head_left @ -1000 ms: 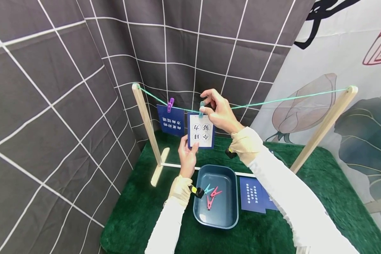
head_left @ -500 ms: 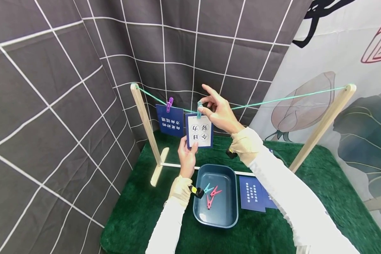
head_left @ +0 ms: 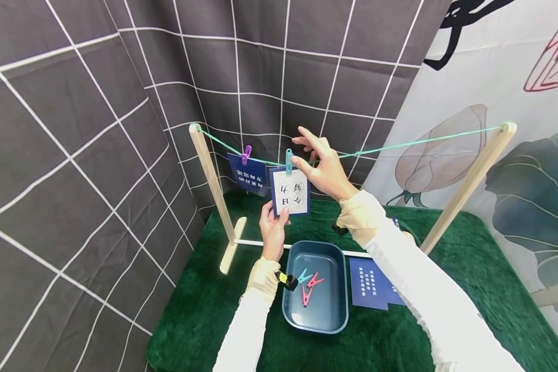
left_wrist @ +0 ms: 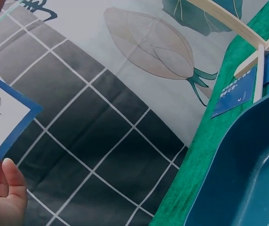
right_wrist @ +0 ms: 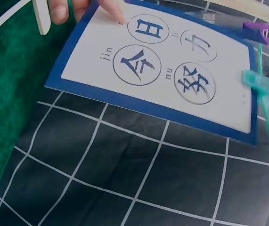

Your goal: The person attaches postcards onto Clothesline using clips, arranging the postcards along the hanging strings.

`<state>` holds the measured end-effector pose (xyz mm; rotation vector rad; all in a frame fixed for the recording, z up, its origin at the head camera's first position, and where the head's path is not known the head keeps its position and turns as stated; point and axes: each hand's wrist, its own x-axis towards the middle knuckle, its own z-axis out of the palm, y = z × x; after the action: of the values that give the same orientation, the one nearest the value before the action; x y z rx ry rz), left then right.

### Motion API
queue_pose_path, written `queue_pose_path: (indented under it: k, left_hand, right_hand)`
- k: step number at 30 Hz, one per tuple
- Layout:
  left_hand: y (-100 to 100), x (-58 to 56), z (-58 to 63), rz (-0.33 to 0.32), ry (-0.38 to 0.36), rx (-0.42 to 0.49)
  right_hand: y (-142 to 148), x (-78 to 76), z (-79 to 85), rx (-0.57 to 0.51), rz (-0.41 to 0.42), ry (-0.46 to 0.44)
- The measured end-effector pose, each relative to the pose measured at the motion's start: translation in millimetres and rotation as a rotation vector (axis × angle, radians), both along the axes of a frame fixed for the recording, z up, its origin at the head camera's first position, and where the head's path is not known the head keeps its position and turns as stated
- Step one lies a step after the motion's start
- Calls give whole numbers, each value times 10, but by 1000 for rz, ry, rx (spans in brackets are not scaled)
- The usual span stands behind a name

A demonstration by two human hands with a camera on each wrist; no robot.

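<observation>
One white card with blue border (head_left: 292, 191), upright below the line, four circled characters on its face; lower edge pinched between the thumb and fingers of the left hand (head_left: 273, 231); one teal clip (head_left: 289, 161) over its upper edge, at the line; right hand (head_left: 326, 170) beside that clip, fingers parted and forefinger raised, thumb tip at the clip, contact not certain; one green line (head_left: 423, 141), strung between left wooden post (head_left: 211, 178) and right wooden post (head_left: 468, 188); one blue card (head_left: 248, 174) hung just left of the white one, under a purple clip (head_left: 246, 155); one white crossbar (head_left: 256, 242), low between the posts, passing behind the bin; one dark blue bin (head_left: 325, 315) on the green-covered tabletop (head_left: 200, 330), holding one loose teal clip (head_left: 303, 276) and two pink clips (head_left: 306, 296); overlapping blue cards (head_left: 369, 284) right of the bin, partly hidden by the right sleeve (head_left: 418, 284), which also crosses the view of the crossbar; behind, a grey gridded curtain (head_left: 372, 39) and a pale lotus-printed one (head_left: 488, 77)
</observation>
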<state>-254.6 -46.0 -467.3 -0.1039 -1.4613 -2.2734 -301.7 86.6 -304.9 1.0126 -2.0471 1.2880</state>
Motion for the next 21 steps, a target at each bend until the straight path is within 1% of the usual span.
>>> queue_pose_path:
  k: [4, 7, 9, 11, 15, 18, 21]
  left_hand:
    - [31, -7, -13, -22, -33, 29]
    - [58, -12, -27, -33, -49, 50]
    - [78, -13, -41, -38, -58, 66]
    - [91, -8, -64, -44, -69, 84]
    - [106, -4, -117, -52, -85, 128]
    - [107, -4, -155, -63, -94, 167]
    - [107, 8, -192, -74, -105, 177]
  right_hand:
    - [20, 72, 7, -78, 3, 81]
    - [29, 212, 61, -143, 13, 137]
    - [37, 320, 98, -185, 24, 152]
    - [49, 414, 112, -228, 28, 141]
    - [103, 521, 65, -301, 27, 92]
    - [164, 604, -12, -356, 42, 44]
    - [234, 716, -127, -424, 61, -16]
